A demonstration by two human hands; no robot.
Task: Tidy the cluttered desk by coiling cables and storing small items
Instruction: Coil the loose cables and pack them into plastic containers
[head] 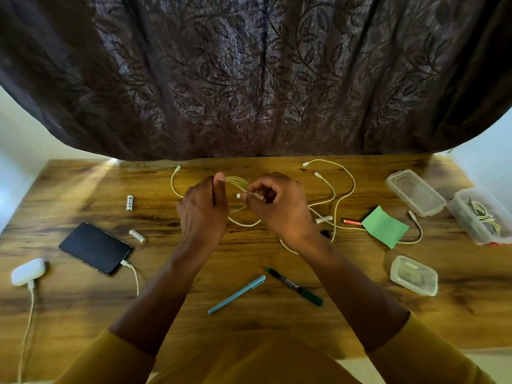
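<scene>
Above the middle of the wooden desk (83, 189) my left hand (203, 209) grips several loops of a white cable (235, 180). My right hand (279, 206) pinches that cable near its plug end (239, 195), just right of the loops. A slack length of cable hangs below the hands to the desk. More white cables (343, 189) lie tangled to the right. Loose batteries sit at the left (129, 203), lower left (137, 236) and right (323, 219).
A phone (95, 248) with a cable plugged in and a white case (28, 271) lie at the left. A blue pen (237, 294) and green marker (295, 286) lie near me. Green paper (385, 227), plastic lids (415, 192) (414, 275) and a tub (480, 214) holding a cable stand right. A dark curtain (249, 79) hangs behind.
</scene>
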